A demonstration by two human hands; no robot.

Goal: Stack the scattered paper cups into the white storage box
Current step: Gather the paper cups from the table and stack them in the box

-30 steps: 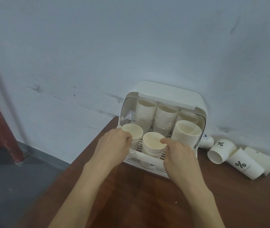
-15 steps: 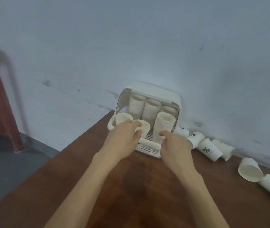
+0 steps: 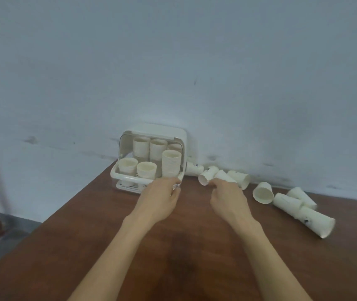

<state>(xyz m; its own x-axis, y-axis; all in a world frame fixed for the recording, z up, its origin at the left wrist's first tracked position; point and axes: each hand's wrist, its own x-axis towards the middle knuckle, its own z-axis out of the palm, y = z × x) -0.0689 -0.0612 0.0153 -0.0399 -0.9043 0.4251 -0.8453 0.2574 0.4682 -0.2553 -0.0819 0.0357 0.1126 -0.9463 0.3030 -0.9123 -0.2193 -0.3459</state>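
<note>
The white storage box (image 3: 151, 135) is seen at the back of the bench (image 3: 99, 224), against the wall, with its front open and several columns of stacked cups (image 3: 171, 162) standing upright inside. The loose cups are found to the right of the box, all lying on their sides along the foot of the wall.

The right hand (image 3: 227, 197) is placed just in front of the nearest cluster of three fallen cups (image 3: 208, 174), and its fingers (image 3: 215, 184) are curled, with the tips at or touching the closest cup; whether anything is actually pinched cannot be told. That closest cup is laid with its long axis running back and to the right, its open mouth turned toward the camera and to the left. The cup therefore lies directly ahead of the right fingers, slightly to their left, with the mouth as the nearer end.

The left hand (image 3: 162, 196) is held at the front right corner of the box, its fingers bent against or around the rim there; a firm grip is not clearly shown.

Further cups are scattered well apart to the right: one open-mouthed cup (image 3: 262, 193) and a nested group (image 3: 303, 211) beyond it, all nearer the right hand than the left.

The next pick is judged to belong to the right hand, with the cup taken across its side near the mouth and then turned upright before being carried left to a column in the box.
</note>
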